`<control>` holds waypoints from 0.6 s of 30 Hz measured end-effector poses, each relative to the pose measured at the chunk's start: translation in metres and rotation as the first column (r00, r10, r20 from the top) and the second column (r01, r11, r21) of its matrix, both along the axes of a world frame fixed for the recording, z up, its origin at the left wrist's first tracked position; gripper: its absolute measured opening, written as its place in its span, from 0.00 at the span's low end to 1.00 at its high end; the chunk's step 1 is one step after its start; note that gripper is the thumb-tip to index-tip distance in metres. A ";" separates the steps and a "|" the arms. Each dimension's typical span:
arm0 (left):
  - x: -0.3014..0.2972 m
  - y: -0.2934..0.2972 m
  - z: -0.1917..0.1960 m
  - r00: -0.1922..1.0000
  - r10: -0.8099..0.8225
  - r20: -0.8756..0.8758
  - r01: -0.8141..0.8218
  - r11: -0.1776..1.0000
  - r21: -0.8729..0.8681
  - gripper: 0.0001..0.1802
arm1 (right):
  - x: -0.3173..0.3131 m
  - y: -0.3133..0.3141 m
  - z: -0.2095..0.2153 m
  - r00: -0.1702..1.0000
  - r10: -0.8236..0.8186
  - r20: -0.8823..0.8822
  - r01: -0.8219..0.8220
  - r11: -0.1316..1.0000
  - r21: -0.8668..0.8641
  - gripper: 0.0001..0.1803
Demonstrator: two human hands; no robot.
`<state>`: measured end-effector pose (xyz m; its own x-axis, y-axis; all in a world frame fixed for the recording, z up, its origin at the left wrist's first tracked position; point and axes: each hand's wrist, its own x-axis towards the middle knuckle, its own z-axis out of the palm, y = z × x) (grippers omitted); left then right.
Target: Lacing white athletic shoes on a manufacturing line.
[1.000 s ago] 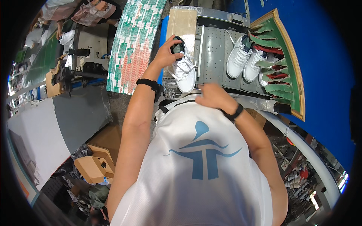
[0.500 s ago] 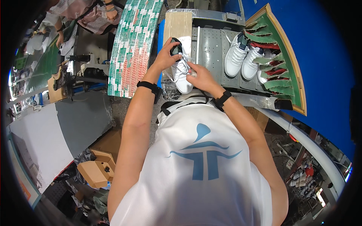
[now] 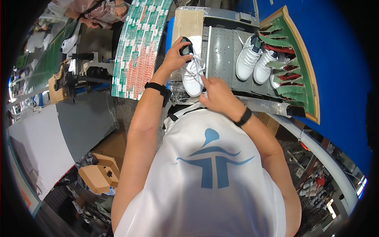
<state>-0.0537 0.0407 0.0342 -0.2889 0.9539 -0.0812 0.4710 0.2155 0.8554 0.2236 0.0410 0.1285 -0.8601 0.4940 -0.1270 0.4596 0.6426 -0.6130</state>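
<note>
A white lace-up sneaker [image 3: 192, 81] with a dark lining lies toe toward me on the brown board at the end of the conveyor. My left hand [image 3: 176, 55] grips it at the collar, thumb on one side of the opening and fingers on the other. Beside the toe is my right hand [image 3: 223, 96], its index finger against the sneaker's side. The right thumb is spread from that finger, with nothing visible between them; the other fingers are curled and partly hidden. Loose laces lie over the sneaker's tongue.
On the grey perforated conveyor [image 3: 221, 55] more white sneakers [image 3: 246, 61] stand by a wood-framed opening with torn green strips [image 3: 290, 77]. To the left stands a long panel covered in green and red print [image 3: 138, 51]. Another person's arm [image 3: 120, 8] shows at upper left.
My right hand has moved from the laces down toward the toe, and its thumb and index finger have parted. My left hand keeps its grip on the collar.
</note>
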 end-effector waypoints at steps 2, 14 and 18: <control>0.000 0.000 -0.008 0.990 0.039 0.135 -0.036 0.999 -0.028 0.36 | 0.012 -0.005 0.005 1.000 0.012 0.000 -0.012 1.000 -0.001 0.38; -0.004 0.002 -0.010 0.993 0.025 0.112 -0.026 1.000 0.001 0.37 | -0.062 0.007 -0.061 0.980 0.070 -0.184 -0.056 0.995 0.082 0.40; -0.004 0.000 -0.006 0.999 0.030 0.031 -0.031 0.999 0.022 0.37 | -0.061 -0.003 -0.052 0.981 0.000 -0.195 -0.019 0.995 -0.097 0.41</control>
